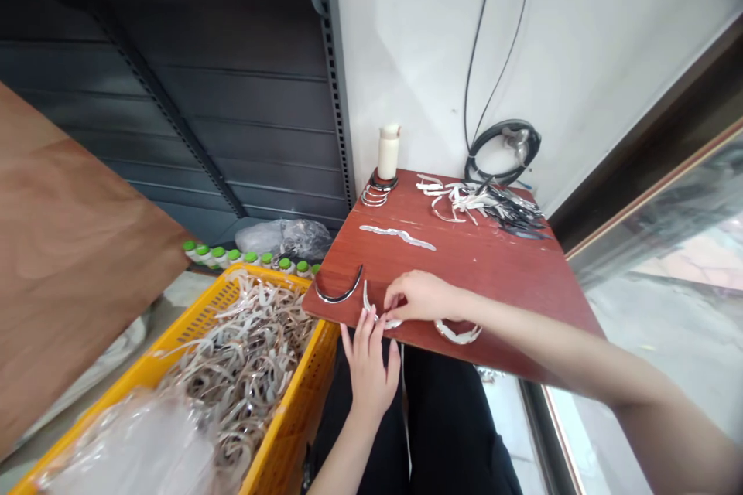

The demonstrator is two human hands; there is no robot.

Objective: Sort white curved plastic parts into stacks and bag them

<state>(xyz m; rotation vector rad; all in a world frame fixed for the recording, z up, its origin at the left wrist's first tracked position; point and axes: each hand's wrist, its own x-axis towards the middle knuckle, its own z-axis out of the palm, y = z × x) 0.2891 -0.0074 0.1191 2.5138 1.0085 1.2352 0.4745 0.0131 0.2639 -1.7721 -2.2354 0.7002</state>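
Observation:
A white and silvery curved strip [393,323] lies at the front edge of the red-brown tabletop [464,271]. My right hand [422,295] is closed over it with bent fingers, which hide part of the strip. From below, my left hand [371,360] reaches up with fingers stretched out, its fingertips resting on the strip's left part. A black, shiny arc-shaped piece [340,298] lies left of my hands. Under my right forearm is a round white and clear ring [458,334]. Farther back lies a flat, wavy white strip [398,235].
A yellow basket [296,379] full of curved strips stands at the left, partly under clear plastic [139,448]. At the back are a white bottle [388,152], several stacked rings [374,195], a pile of black and white strips [493,205] and a coiled black cable [473,170].

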